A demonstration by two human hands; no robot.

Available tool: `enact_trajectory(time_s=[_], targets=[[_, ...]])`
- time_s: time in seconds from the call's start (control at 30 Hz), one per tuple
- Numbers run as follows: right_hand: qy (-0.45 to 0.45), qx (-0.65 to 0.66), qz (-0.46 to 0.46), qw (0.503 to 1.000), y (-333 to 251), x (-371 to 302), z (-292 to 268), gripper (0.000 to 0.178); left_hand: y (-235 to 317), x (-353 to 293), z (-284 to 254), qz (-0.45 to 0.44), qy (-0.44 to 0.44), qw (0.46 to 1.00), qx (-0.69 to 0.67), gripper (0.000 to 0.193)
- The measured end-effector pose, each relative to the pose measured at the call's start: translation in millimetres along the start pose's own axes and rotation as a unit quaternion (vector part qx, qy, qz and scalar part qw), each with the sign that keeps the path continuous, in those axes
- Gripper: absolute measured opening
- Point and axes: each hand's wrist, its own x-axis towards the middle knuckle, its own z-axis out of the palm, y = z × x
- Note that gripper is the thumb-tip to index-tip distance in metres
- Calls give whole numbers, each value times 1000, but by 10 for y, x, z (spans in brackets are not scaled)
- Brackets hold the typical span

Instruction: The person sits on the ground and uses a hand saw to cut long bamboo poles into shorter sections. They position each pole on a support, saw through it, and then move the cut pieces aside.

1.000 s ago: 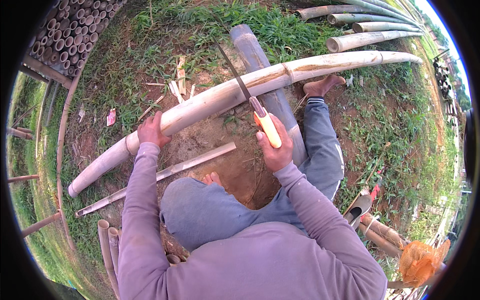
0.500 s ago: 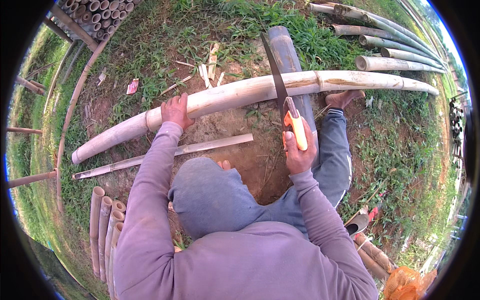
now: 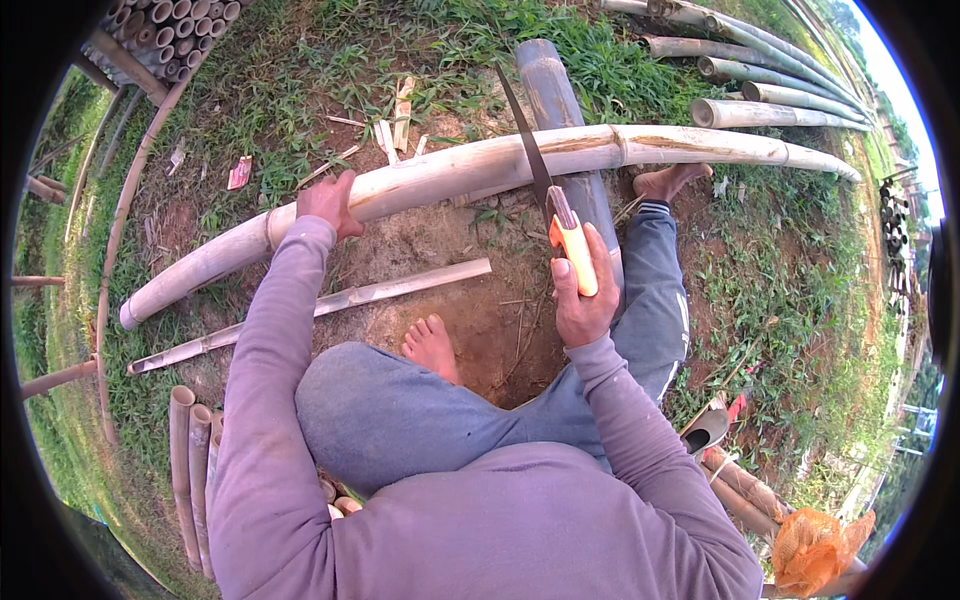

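A long pale bamboo pole [image 3: 440,178] lies crosswise in front of me, resting over a thick grey bamboo log [image 3: 549,87]. My left hand [image 3: 330,203] is wrapped over the pole near a node on its left part. In my right hand [image 3: 588,292] is a handsaw [image 3: 572,252] with an orange handle, its dark blade pointing away from me. The blade stands against the pole just left of the log; whether its teeth sit in a cut cannot be made out. A split bamboo strip [image 3: 400,291] lies on the ground nearer to me.
My bare left foot [image 3: 431,349] and bare right foot [image 3: 672,182] rest on the soil. Several bamboo poles [image 3: 770,114] lie at the far right. Short bamboo pieces [image 3: 182,470] are at the near left, beside a bamboo rail [image 3: 125,215]. An orange net bag [image 3: 815,550] lies near right.
My left knee has lowered to the left, bringing my left foot into sight. The whole view has shifted slightly. Both hands keep their grips, and the saw remains at the pole.
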Motion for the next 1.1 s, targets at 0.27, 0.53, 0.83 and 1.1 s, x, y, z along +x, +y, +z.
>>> enact_trajectory(time_s=[0.27,0.53,0.83,1.1], targets=[[13,13,12,1000,-122,-2,-1,54,-90,90,-23,11,-21,1000,-9,83],[18,1,14,1000,-59,18,32,52,-190,221,142,30,2,998,-51,93],[-8,-34,36,999,-339,-195,-146,53,-213,206,158,29,0,998,-47,95],[8,-57,2,998,-191,101,57,53,-84,119,159,23,13,999,-33,88]])
